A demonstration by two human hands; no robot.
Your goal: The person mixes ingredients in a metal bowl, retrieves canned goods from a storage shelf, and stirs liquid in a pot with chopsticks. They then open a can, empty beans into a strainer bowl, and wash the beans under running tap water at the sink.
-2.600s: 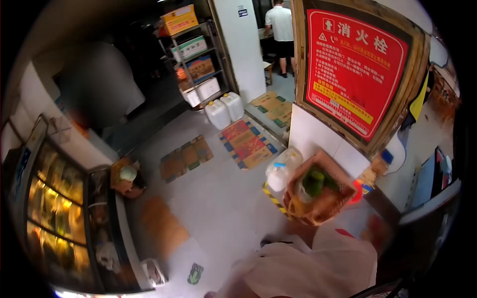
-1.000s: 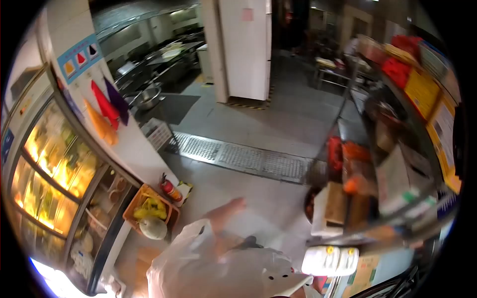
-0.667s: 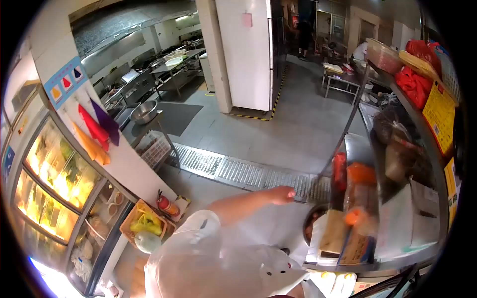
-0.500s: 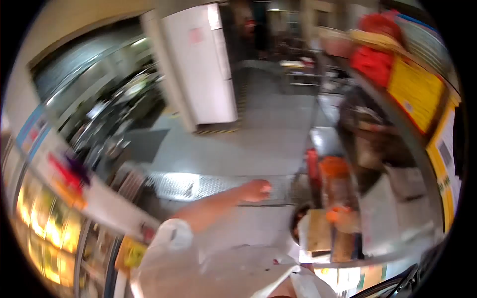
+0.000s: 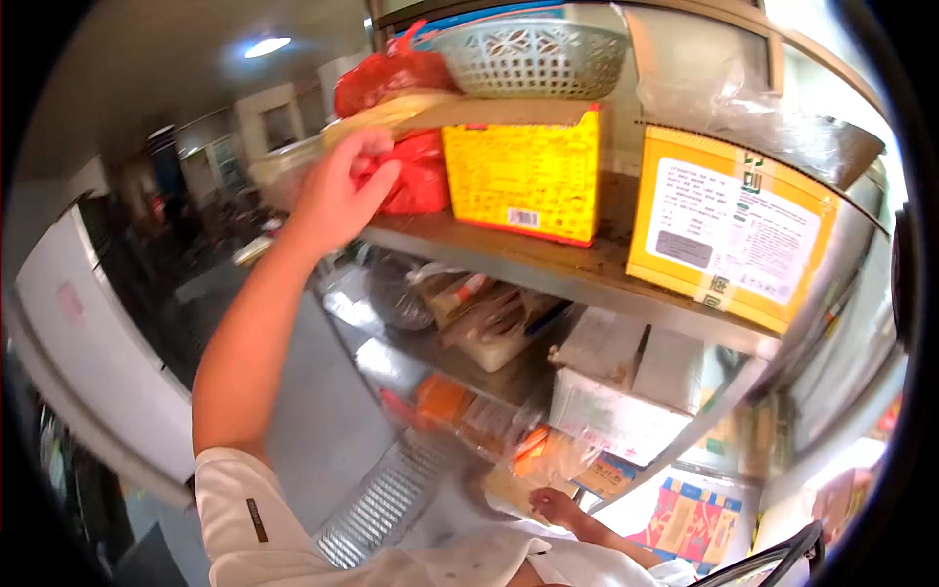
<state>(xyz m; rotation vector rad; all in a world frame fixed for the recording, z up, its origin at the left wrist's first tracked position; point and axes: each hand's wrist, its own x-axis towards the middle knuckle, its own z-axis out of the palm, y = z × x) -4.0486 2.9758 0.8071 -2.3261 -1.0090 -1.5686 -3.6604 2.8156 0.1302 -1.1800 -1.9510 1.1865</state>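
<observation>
My left hand [image 5: 347, 194] is raised at the upper shelf, in front of a red plastic bag [image 5: 423, 176]. Its thumb stands apart from the bent fingers, and part of the red bag shows in the gap. Whether the fingertips touch the bag is unclear. Just above them lies a flat pale-yellow item [image 5: 396, 106], with another red bag [image 5: 391, 80] on top. A yellow printed carton [image 5: 523, 174] stands to the right. Low down, my right hand [image 5: 555, 508] is beside a cardboard box [image 5: 509, 492], its fingers loosely bent, with nothing seen in them.
A grey-green plastic basket [image 5: 533, 59] sits above the yellow carton. An orange-yellow box [image 5: 724, 230] with labels stands farther right near the metal shelf edge [image 5: 548, 279]. Below are a white box [image 5: 616, 406] and bagged goods [image 5: 548, 452]. A white cabinet [image 5: 88, 323] stands left.
The view has swung right and up, so the shelves now fill the middle. My left hand has risen from over the floor to the red bag; my right hand has come into view.
</observation>
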